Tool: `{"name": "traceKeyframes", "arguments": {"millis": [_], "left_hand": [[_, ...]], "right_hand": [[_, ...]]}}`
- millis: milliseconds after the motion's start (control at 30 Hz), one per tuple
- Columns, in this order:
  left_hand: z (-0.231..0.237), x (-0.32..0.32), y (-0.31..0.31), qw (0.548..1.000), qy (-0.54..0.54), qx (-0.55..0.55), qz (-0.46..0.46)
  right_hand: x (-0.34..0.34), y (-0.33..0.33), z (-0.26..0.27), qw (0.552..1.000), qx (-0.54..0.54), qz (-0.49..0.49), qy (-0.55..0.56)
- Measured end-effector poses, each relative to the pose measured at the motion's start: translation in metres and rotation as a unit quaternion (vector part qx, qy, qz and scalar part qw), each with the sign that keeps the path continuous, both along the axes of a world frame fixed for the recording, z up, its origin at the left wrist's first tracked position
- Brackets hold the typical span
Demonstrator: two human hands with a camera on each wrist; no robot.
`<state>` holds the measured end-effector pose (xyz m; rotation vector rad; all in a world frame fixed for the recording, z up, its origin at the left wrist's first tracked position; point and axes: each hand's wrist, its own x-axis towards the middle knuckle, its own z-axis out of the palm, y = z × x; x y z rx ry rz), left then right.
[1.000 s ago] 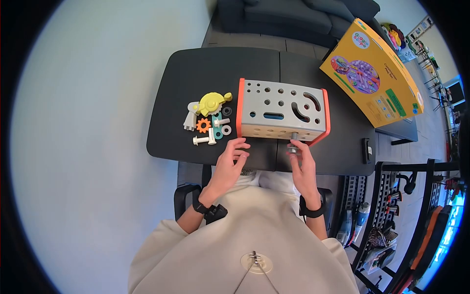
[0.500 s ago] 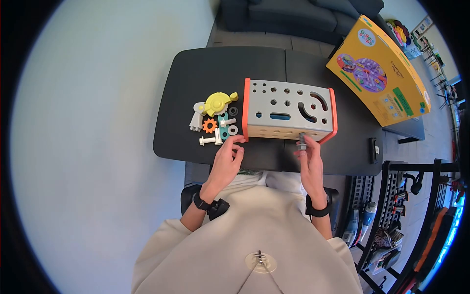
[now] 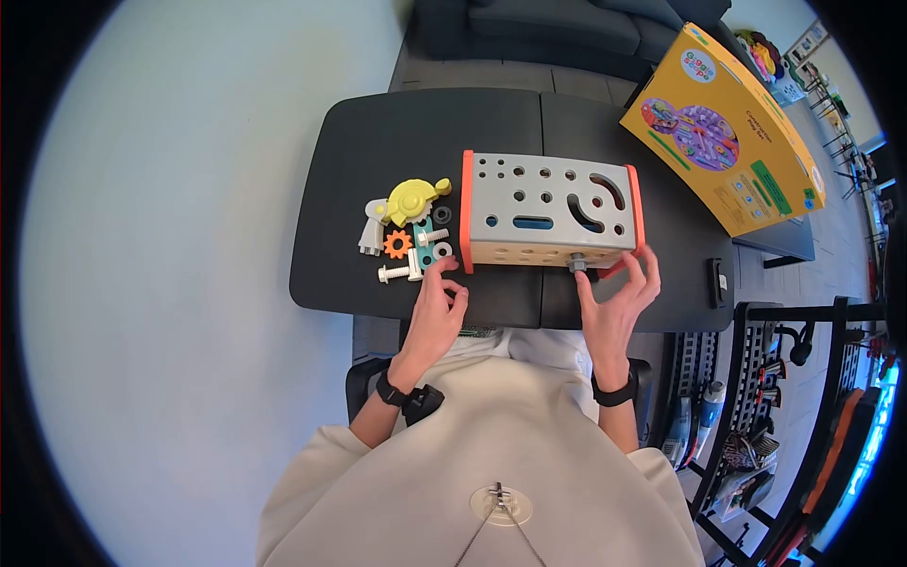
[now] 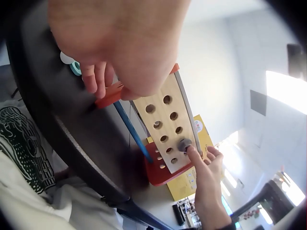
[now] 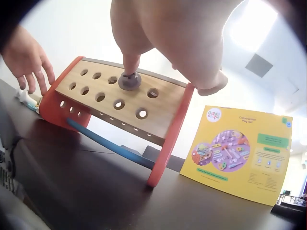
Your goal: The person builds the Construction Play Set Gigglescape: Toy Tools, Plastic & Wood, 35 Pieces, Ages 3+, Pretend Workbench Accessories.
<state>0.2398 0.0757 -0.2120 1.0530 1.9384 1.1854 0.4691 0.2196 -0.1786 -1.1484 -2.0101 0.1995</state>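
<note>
A toy workbench (image 3: 595,170) has a grey perforated top, wooden front and red end panels. A grey bolt (image 5: 129,82) sits in a hole of the wooden front, its head facing out. My right hand (image 3: 612,317) presses the bolt head with the thumb; its other fingers spread at the right red end panel (image 5: 168,143). By the front left corner, my left hand (image 3: 433,319) has loosely bent fingers and holds nothing. Near its fingertips lie a grey washer (image 3: 442,250), a white bolt (image 3: 392,274) and a teal strip (image 3: 425,255).
On the table's left side are an orange gear (image 3: 398,244), a yellow-and-white toy piece (image 3: 412,200) and a black ring (image 3: 442,215). A yellow box (image 3: 727,132) stands behind on the right. A small black object (image 3: 717,283) lies near the right table edge.
The right hand held the grey bolt between thumb and fingers; now the bolt is deeper in the front hole, the thumb presses its head and the fingers have spread rightward. Left hand stays nearly still.
</note>
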Motion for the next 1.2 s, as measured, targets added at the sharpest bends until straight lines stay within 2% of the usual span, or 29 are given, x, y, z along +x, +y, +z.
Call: {"name": "traceKeyframes", "arguments": {"millis": [33, 167, 233, 267, 333, 367, 433, 567, 667, 733, 900, 967, 1000, 1033, 1067, 1133, 1200], "left_hand": [[-0.002, -0.001, 0.001, 1.0, 0.011, 0.004, -0.002], [-0.012, 0.0, 0.009, 0.998, 0.064, 0.027, -0.011], [-0.021, -0.001, 0.015, 0.999, 0.045, 0.015, -0.016], [-0.022, -0.002, 0.017, 0.999, 0.045, 0.016, -0.016], [-0.021, -0.003, 0.023, 0.998, 0.029, -0.039, -0.03], [-0.02, -0.002, 0.026, 0.998, 0.029, -0.038, -0.031], [-0.018, 0.001, 0.03, 0.998, 0.017, -0.045, -0.049], [-0.008, 0.005, 0.03, 0.999, 0.007, -0.014, -0.05], [0.013, 0.009, 0.03, 0.998, 0.052, 0.038, -0.025], [0.027, 0.01, 0.033, 0.989, 0.057, 0.128, -0.056], [0.057, 0.015, 0.034, 0.97, 0.112, 0.2, -0.085], [0.061, 0.012, 0.034, 0.94, 0.207, 0.249, -0.107], [0.065, 0.014, 0.035, 0.928, 0.235, 0.278, -0.082], [0.07, 0.012, 0.037, 0.928, 0.235, 0.277, -0.084], [0.075, 0.009, 0.039, 0.911, 0.262, 0.308, -0.086], [0.094, 0.011, 0.045, 0.885, 0.289, 0.357, -0.074], [0.116, 0.011, 0.047, 0.872, 0.32, 0.359, -0.095]], "right_hand": [[0.0, 0.002, 0.001, 0.999, 0.027, -0.016, -0.029], [0.002, 0.014, 0.001, 0.999, 0.007, -0.01, -0.034], [0.001, 0.022, -0.003, 0.998, -0.037, 0.024, 0.038], [0.001, 0.024, -0.006, 0.998, -0.036, 0.024, 0.038], [0.001, 0.028, -0.01, 0.984, -0.133, 0.051, 0.11], [0.0, 0.028, -0.008, 0.984, -0.132, 0.05, 0.11], [-0.003, 0.026, -0.001, 0.914, -0.309, 0.086, 0.249], [-0.004, 0.031, 0.003, 0.934, -0.278, 0.063, 0.216], [-0.001, 0.043, 0.007, 0.932, -0.262, 0.051, 0.245], [0.005, 0.05, 0.012, 0.931, -0.264, 0.038, 0.25], [0.017, 0.059, 0.035, 0.933, -0.277, -0.027, 0.229], [0.026, 0.062, 0.043, 0.938, -0.279, -0.031, 0.202], [0.031, 0.063, 0.048, 0.936, -0.307, -0.022, 0.17], [0.034, 0.064, 0.052, 0.932, -0.335, -0.012, 0.138], [0.036, 0.063, 0.056, 0.931, -0.336, -0.015, 0.138], [0.039, 0.064, 0.064, 0.923, -0.379, -0.01, 0.066], [0.043, 0.066, 0.062, 0.916, -0.398, 0.016, 0.038]]}}
